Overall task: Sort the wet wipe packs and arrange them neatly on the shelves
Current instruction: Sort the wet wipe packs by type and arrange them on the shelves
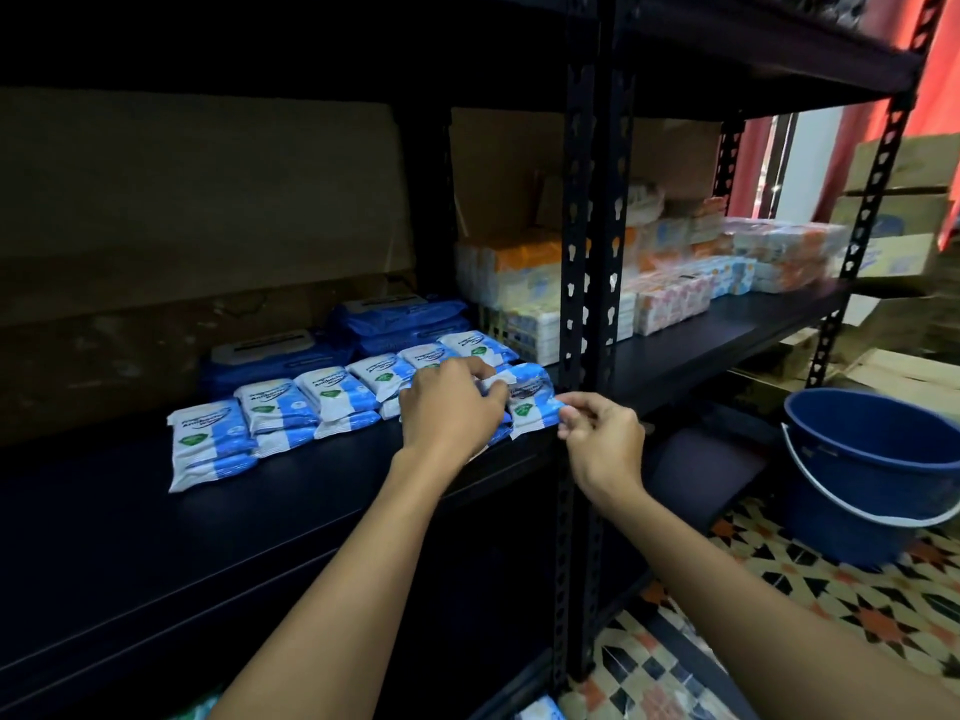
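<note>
1. On the black metal shelf (322, 491), I see my left hand (449, 407) grasping a small blue-and-white plastic wipe pack (530, 400).
2. At that pack's right corner, my right hand (602, 439) fingers (571, 414) pinch it.

Dim room, patterned tile floor (831, 605), red curtains (940, 96).

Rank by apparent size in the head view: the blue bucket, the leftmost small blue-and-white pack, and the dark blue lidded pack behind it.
1. blue bucket, though it sits nearer
2. dark blue lidded pack, partly hidden
3. leftmost small pack
</note>
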